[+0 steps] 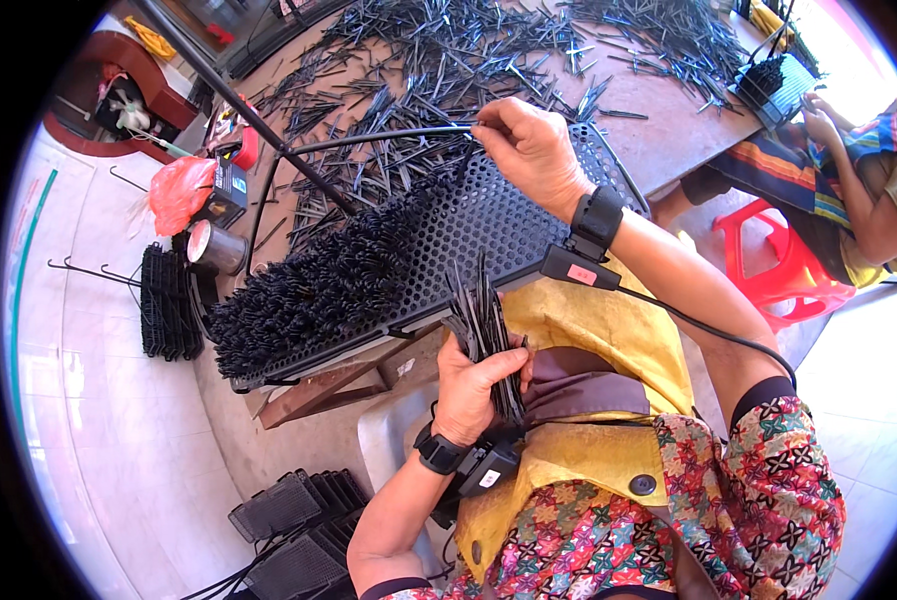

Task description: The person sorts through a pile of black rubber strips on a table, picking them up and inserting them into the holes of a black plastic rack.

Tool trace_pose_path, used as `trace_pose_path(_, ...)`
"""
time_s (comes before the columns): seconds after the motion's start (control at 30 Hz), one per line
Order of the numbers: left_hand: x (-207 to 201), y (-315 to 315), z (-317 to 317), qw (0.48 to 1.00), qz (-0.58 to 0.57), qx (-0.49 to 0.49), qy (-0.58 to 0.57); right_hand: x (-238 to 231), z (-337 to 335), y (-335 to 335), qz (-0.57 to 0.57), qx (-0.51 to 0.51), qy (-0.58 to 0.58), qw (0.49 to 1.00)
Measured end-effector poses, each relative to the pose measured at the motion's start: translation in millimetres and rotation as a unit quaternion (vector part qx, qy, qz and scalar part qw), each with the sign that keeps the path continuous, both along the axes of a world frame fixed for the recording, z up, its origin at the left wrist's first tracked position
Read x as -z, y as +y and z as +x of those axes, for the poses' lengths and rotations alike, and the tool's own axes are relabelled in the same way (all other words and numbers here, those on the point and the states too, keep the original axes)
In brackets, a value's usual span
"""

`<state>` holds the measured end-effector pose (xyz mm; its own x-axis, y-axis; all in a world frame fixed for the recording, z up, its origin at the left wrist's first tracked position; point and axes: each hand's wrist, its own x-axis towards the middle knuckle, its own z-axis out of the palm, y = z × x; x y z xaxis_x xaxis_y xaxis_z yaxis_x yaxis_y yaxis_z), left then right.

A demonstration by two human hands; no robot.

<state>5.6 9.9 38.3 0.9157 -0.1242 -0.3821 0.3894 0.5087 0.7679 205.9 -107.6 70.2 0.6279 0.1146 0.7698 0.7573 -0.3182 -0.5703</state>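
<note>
A black perforated panel (469,235) lies tilted on the table's near edge. Its left part is covered by a dense mass of black looped strips (319,275), while bare holes show on the right. My left hand (469,390), in front of my apron, is closed around a bundle of thin black strips (484,325) whose ends fan upward. At the panel's far edge, my right hand (534,150) is pinched, with what looks like a single dark strip (465,163) at its fingertips. A curved black rod (379,137) passes close by those fingertips.
Loose black strips (419,60) cover much of the table (649,150). At left stand a tin can (217,247) and a pink plastic bag (181,195). Stacked black racks (304,540) are low left. Another person (839,190) works at right beside a red stool (769,265).
</note>
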Motion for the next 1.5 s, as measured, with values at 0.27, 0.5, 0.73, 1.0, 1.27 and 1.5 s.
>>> trace_pose_path(0.27, 4.6, 8.1, -8.7, 1.0, -0.017, -0.011, -0.003, -6.4, -5.8, -3.2, -0.072, -0.011, -0.049, 0.996)
trace_pose_path(0.5, 3.9, 10.8, -8.1, 0.999, -0.033, 0.014, -0.004, -4.8, -3.9, 2.2, -0.19, -0.073, -0.081, 0.976)
trace_pose_path(0.73, 4.7, 12.3, -6.9, 0.999, -0.035, 0.026, -0.024, -6.1, 8.5, 11.9, -0.328, -0.052, -0.046, 0.942)
trace_pose_path(1.0, 5.0, 15.5, -7.4, 0.997, -0.05, 0.042, -0.038, -22.9, -41.8, -13.0, -0.164, -0.172, 0.326, 0.915)
trace_pose_path(1.27, -1.8, 12.5, -6.1, 0.995, -0.043, 0.072, -0.055, 1.8, -86.6, -26.2, 0.056, -0.269, 0.49, 0.827)
trace_pose_path(1.5, 9.9, 14.5, 0.2, 0.999, -0.001, 0.038, -0.018, -11.1, -55.6, -26.0, 0.111, -0.081, 0.284, 0.949)
